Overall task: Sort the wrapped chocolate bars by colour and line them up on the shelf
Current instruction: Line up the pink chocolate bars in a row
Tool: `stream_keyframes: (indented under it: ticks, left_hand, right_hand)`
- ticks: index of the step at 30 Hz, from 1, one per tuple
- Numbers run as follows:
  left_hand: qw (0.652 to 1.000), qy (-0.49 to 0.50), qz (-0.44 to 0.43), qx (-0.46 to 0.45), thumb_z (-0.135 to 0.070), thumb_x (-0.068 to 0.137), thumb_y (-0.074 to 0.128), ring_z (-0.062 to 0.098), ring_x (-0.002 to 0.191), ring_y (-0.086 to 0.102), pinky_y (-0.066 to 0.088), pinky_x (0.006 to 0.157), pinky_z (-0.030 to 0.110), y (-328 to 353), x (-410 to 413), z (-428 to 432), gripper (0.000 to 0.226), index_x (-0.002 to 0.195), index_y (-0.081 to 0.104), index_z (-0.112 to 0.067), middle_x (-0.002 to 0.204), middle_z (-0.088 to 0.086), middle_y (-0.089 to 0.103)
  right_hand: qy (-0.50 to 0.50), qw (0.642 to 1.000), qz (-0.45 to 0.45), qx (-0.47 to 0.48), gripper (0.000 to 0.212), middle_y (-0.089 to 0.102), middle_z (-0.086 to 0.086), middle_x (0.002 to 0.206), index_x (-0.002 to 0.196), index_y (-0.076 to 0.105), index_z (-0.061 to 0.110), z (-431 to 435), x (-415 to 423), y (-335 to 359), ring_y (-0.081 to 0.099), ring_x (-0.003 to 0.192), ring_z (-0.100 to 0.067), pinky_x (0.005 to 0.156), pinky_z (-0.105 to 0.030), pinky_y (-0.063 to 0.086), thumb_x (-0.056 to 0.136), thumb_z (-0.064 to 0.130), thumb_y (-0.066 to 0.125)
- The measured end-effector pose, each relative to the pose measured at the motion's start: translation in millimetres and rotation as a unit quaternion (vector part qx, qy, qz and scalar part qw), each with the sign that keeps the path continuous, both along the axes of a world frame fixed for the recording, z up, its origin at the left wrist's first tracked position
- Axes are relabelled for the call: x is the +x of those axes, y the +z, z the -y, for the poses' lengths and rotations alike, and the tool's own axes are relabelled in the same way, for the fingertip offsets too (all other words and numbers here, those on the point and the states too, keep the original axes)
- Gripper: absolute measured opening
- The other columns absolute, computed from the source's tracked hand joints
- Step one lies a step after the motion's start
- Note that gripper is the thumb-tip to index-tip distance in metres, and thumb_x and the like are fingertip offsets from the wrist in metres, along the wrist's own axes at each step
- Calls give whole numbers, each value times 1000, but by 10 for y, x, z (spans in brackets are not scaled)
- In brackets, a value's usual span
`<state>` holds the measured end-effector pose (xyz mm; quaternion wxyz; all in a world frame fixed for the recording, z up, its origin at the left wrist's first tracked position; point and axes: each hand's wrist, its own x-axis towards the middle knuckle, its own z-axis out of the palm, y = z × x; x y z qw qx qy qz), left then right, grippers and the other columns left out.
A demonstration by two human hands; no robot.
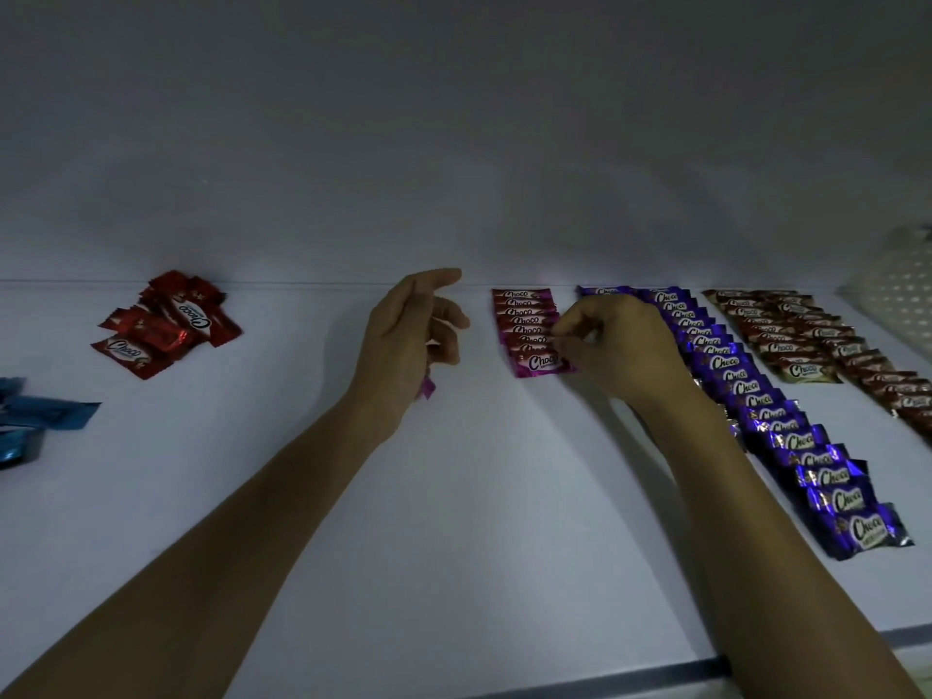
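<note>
Blue-wrapped bars (35,421): a loose, unsorted heap, lying well to the left of the left hand, partly cut off by the frame edge.

Red-wrapped bars (161,322): a second loose heap against the back of the shelf (454,522), left of the left hand and apart from it; not yet lined up.

Left hand (411,330): raised above the shelf, fingers (444,322) curled. A scrap of pink wrapper (426,388) is seen below the palm, so at least one pink bar is judged to be held there; how many cannot be told.

Pink row (529,330): a short overlapping line of pink-wrapped bars, running from the back wall toward the front, between the two hands. The nearest bar lies face up just beside the right fingertips.

Right hand (620,345): lowered to the shelf, fingers (567,335) pinched closed at the right edge of the pink row, apparently pressing or squaring a bar; the exact contact is hidden.

Purple row (756,401): a long finished line, directly right of the right hand, partly covered by it.

Brown rows (802,340): two lines, farther right.

Perforated white container (903,290): far right, blurred.

Step in hand, as judged: the pink row is being built. The next move calls for a bar to be passed from the left hand and laid overlapping the front of the row, kept parallel to the purple line.
</note>
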<state>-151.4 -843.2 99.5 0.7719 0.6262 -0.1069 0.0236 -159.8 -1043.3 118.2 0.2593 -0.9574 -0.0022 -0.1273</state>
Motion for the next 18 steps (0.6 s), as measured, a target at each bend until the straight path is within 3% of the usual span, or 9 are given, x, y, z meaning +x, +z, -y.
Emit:
stream_keyframes:
  ticks: [2, 5, 7, 9, 11, 13, 16, 18]
  left_hand:
    - [995, -49, -38, -80, -19, 105, 26, 9, 73, 65, 52, 66, 22, 45, -18, 1, 32, 115, 56, -21, 83, -3, 70]
    - [988, -96, -55, -107, -34, 102, 24, 11, 110, 60, 46, 94, 32, 52, -25, 17, 35, 120, 54, -32, 111, -6, 69]
    - [986, -110, -53, -110, -41, 97, 26, 8, 122, 52, 41, 104, 37, 47, -35, 19, 38, 122, 54, -34, 124, -8, 64]
    - [985, -123, -49, -109, -44, 95, 27, 5, 127, 47, 39, 107, 40, 46, -40, 19, 39, 122, 55, -37, 130, -10, 59]
    - [985, -131, -47, -107, -44, 96, 26, 4, 128, 46, 41, 107, 40, 57, -49, 32, 40, 125, 53, -39, 135, -11, 55]
    - [985, -127, -50, -110, -46, 96, 25, 5, 128, 45, 44, 103, 36, 64, -58, 60, 40, 127, 49, -40, 138, -10, 52]
    - [981, -122, -77, -129, -52, 98, 17, 11, 136, 37, 40, 105, 36, 108, -99, 102, 45, 130, 46, -40, 146, -5, 44]
    - [980, -107, -91, -138, -59, 96, 7, 13, 134, 40, 38, 105, 38, 152, -98, 105, 57, 130, 47, -36, 145, 0, 45]
  right_hand:
    - [35, 992, 15, 124, 15, 66, -1, 71, 70, 67, 21, -106, -37, 53, 59, 67, -16, 67, -31, 50, 84, 16, 69]
    - [122, 942, -63, 307, 16, 65, 1, 66, 79, 71, 10, -402, -156, 121, 58, 60, -7, 59, -21, 46, 90, 18, 63]
    - [187, 923, -101, 321, 12, 68, 9, 68, 81, 71, 12, -563, -205, 81, 61, 62, -1, 61, -14, 46, 89, 12, 63]
    - [224, 907, -101, 341, 8, 71, 2, 76, 80, 71, 15, -644, -206, 9, 65, 73, -8, 69, -18, 49, 84, 8, 68]
    - [220, 899, -90, 368, 7, 68, 1, 71, 81, 69, 15, -662, -195, -23, 63, 69, -13, 67, -23, 49, 78, 11, 74]
    - [206, 910, -68, 354, 14, 62, 6, 60, 82, 67, 15, -674, -194, -44, 58, 58, -10, 59, -22, 45, 74, 15, 78]
    - [201, 943, -16, 266, 14, 66, -2, 69, 80, 65, 18, -708, -212, -79, 59, 61, -17, 57, -20, 45, 76, 15, 77]
    - [210, 948, 4, 237, 4, 68, -5, 73, 79, 66, 13, -706, -215, -73, 60, 65, -20, 59, -17, 42, 83, 12, 66]
